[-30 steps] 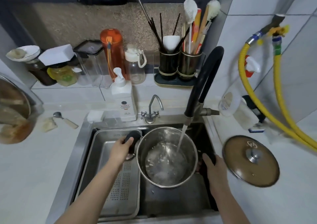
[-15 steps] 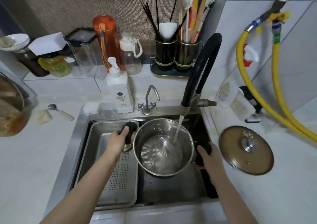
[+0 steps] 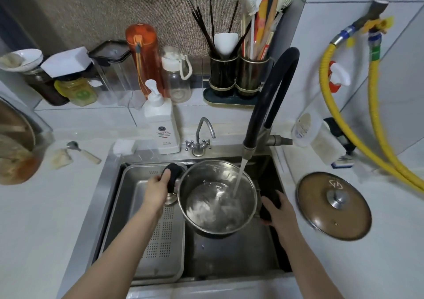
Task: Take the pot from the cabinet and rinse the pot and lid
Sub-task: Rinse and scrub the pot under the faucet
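Note:
A steel pot (image 3: 206, 177) with black side handles is held inside the sink (image 3: 229, 253), under the running black faucet (image 3: 270, 97). Water streams into it and swirls at the bottom. My left hand (image 3: 158, 188) grips the pot's left handle. My right hand (image 3: 278, 209) grips the right handle, which is mostly hidden under my fingers. The brown glass lid (image 3: 321, 207) with a steel knob lies flat on the counter to the right of the sink.
A perforated steel drain tray (image 3: 142, 207) fills the sink's left half. A soap bottle (image 3: 160, 124) and small tap (image 3: 202, 138) stand behind the sink. Jars, bottles and utensil holders (image 3: 236, 76) line the back. Yellow hoses (image 3: 371, 126) hang at right.
The pot has stayed under the stream with both hands on its handles. More water has collected and it swirls. The camera view has shifted slightly.

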Motion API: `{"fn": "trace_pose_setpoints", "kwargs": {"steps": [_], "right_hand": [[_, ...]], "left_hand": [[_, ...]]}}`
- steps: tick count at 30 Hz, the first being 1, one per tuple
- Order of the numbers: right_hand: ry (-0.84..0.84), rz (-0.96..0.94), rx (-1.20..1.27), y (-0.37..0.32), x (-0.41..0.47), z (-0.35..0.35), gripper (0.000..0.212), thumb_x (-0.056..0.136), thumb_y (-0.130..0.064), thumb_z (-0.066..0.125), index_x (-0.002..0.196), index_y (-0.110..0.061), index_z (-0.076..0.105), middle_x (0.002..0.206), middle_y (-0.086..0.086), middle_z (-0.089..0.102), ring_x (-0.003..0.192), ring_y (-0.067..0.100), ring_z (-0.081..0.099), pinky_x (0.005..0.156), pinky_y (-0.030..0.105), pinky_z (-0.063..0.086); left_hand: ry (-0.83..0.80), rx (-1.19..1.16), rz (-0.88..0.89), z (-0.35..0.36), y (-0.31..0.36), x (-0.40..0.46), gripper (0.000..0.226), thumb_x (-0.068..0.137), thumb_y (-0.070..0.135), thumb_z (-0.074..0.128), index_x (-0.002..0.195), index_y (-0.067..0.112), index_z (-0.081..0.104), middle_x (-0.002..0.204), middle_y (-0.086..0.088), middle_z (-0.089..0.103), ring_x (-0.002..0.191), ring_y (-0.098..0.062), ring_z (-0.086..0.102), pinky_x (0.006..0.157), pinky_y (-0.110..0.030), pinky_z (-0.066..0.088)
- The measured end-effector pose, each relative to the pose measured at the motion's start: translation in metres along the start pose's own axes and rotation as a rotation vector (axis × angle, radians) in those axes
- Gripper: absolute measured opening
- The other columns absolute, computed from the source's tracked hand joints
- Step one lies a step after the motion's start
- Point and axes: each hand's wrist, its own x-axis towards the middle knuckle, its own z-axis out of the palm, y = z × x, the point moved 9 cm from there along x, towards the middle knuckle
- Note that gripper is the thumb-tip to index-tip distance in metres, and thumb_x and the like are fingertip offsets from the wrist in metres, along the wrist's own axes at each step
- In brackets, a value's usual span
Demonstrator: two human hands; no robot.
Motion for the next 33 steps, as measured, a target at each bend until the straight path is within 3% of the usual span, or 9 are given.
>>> {"fn": "trace_pose_setpoints", "kwargs": {"steps": [8, 11, 14, 16, 22, 24, 26, 30, 33], "right_hand": [[0.161, -0.059, 0.032, -0.014, -0.018, -0.045, 0.015, 0.101, -0.021, 0.036, 0.108, -0.021, 0.049, 0.087, -0.002, 0.057, 0.074, 0.018, 0.059, 0.047, 0.031, 0.054], [0.090, -0.055, -0.008, 0.000, -0.027, -0.030, 0.028, 0.097, -0.027, 0.046, 0.122, -0.016, 0.051, 0.110, 0.011, 0.062, 0.094, 0.029, 0.062, 0.068, 0.045, 0.059], [0.050, -0.029, 0.023, -0.007, -0.024, -0.010, 0.040, 0.095, -0.028, 0.051, 0.134, -0.021, 0.045, 0.121, 0.006, 0.054, 0.099, 0.023, 0.059, 0.082, 0.053, 0.056], [0.054, -0.083, 0.021, -0.019, -0.013, -0.009, 0.042, 0.090, -0.041, 0.053, 0.130, -0.029, 0.050, 0.124, 0.005, 0.057, 0.109, 0.028, 0.059, 0.087, 0.056, 0.053], [0.188, -0.119, 0.005, -0.021, -0.018, -0.063, 0.016, 0.098, -0.020, 0.044, 0.104, -0.019, 0.059, 0.074, 0.007, 0.063, 0.064, 0.023, 0.059, 0.053, 0.034, 0.048], [0.184, -0.103, -0.003, -0.006, -0.026, -0.065, 0.017, 0.098, -0.018, 0.045, 0.106, -0.013, 0.059, 0.073, 0.009, 0.063, 0.062, 0.026, 0.059, 0.053, 0.036, 0.048], [0.169, -0.066, -0.008, 0.013, -0.022, -0.056, 0.018, 0.097, -0.019, 0.047, 0.108, -0.011, 0.059, 0.082, 0.009, 0.064, 0.069, 0.030, 0.061, 0.054, 0.037, 0.051], [0.110, 0.002, 0.008, 0.025, -0.002, -0.029, 0.033, 0.095, -0.029, 0.050, 0.125, -0.017, 0.055, 0.115, 0.013, 0.062, 0.103, 0.037, 0.061, 0.063, 0.039, 0.056], [0.095, -0.031, -0.010, 0.008, 0.007, -0.033, 0.026, 0.095, -0.027, 0.049, 0.117, -0.017, 0.058, 0.104, 0.011, 0.066, 0.088, 0.029, 0.064, 0.058, 0.036, 0.056]], "left_hand": [[-0.145, 0.075, -0.053, 0.037, -0.023, -0.012, 0.029, 0.095, 0.037, 0.049, 0.096, 0.010, 0.060, 0.080, -0.008, 0.061, 0.065, -0.018, 0.049, 0.052, -0.025, 0.034], [-0.092, 0.090, -0.039, 0.019, -0.016, -0.017, 0.039, 0.097, 0.031, 0.047, 0.111, -0.003, 0.059, 0.085, -0.014, 0.062, 0.060, -0.022, 0.052, 0.049, -0.030, 0.038], [-0.017, 0.064, -0.018, 0.002, -0.002, -0.012, 0.040, 0.098, 0.025, 0.045, 0.117, -0.007, 0.058, 0.117, -0.033, 0.061, 0.098, -0.049, 0.060, 0.082, -0.054, 0.050], [-0.009, 0.064, -0.002, 0.007, 0.001, -0.007, 0.036, 0.098, 0.024, 0.044, 0.118, -0.001, 0.059, 0.111, -0.030, 0.063, 0.079, -0.035, 0.062, 0.075, -0.044, 0.050], [-0.166, 0.131, 0.053, 0.055, -0.011, -0.023, 0.035, 0.097, 0.023, 0.046, 0.130, 0.014, 0.055, 0.122, -0.021, 0.063, 0.116, -0.047, 0.055, 0.101, -0.058, 0.038], [-0.164, 0.144, 0.048, 0.049, -0.012, -0.029, 0.033, 0.097, 0.021, 0.047, 0.126, 0.011, 0.059, 0.096, -0.018, 0.070, 0.081, -0.041, 0.068, 0.071, -0.047, 0.057], [-0.131, 0.167, 0.021, 0.033, -0.015, -0.026, 0.031, 0.096, 0.024, 0.048, 0.121, 0.013, 0.063, 0.069, -0.007, 0.062, 0.040, -0.019, 0.048, 0.033, -0.021, 0.039], [-0.029, 0.140, 0.033, 0.014, -0.004, -0.013, 0.028, 0.095, 0.020, 0.050, 0.118, 0.009, 0.063, 0.093, -0.020, 0.066, 0.050, -0.018, 0.043, 0.033, -0.019, 0.042], [-0.046, 0.098, 0.032, 0.024, 0.001, -0.015, 0.025, 0.095, 0.022, 0.051, 0.114, 0.014, 0.065, 0.086, -0.011, 0.065, 0.059, -0.022, 0.052, 0.048, -0.020, 0.047]]}}
